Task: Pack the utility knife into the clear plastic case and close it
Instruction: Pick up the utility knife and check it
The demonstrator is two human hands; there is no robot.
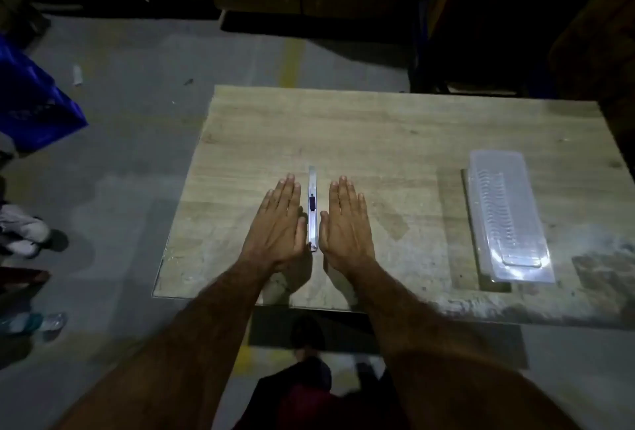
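A slim silver utility knife [312,207] with a dark slider lies lengthwise on the wooden table [378,127], pointing away from me. My left hand [280,223] rests flat on the table just left of the knife, fingers straight and together. My right hand [343,220] lies flat just right of it, in the same pose. Neither hand holds anything. The clear plastic case [507,215] lies at the right side of the table, well apart from both hands; it looks shut.
A glass sheet covers the tabletop, its front edge [309,306] near me. A blue bag [34,100] and a plastic bottle [34,321] lie on the floor at left. Another person's shoes [24,235] show at the left edge. Dark furniture stands behind the table.
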